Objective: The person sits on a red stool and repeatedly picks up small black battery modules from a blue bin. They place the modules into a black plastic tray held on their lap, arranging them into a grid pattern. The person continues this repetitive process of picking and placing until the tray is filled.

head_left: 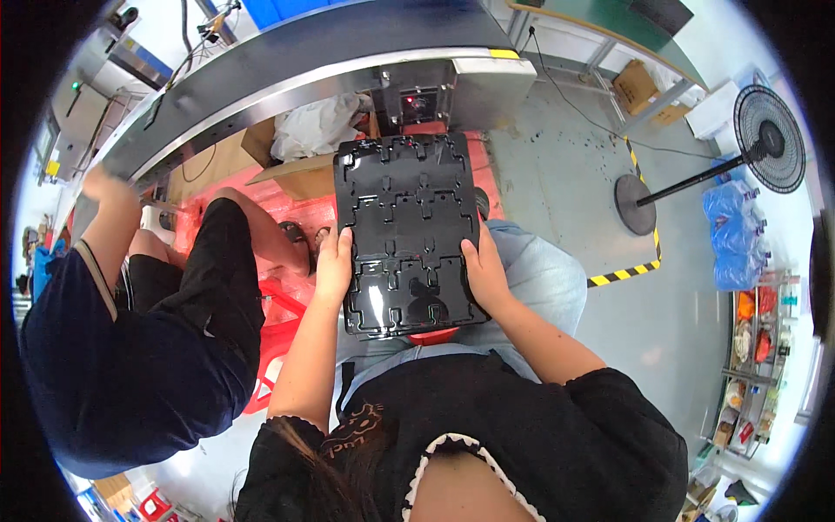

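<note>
Both my hands hold a glossy black moulded plastic tray [404,230] over my lap. Rows of shaped recesses cover its upper face, and no loose parts show in them. My left hand [334,265] grips the tray's left edge, with the thumb along the rim. On the opposite edge, my right hand [485,268] grips with its thumb on top. The other fingers of both hands are mostly hidden under or behind the tray. The tray's far end reaches close to the conveyor's side.
A conveyor [339,43] with a dark belt runs across the front. Beneath it are an open cardboard box [300,178] and a white plastic bag [315,126]. A co-worker [148,339] sits close at my left. A standing fan [769,139] and blue water bottles [733,235] are on the right.
</note>
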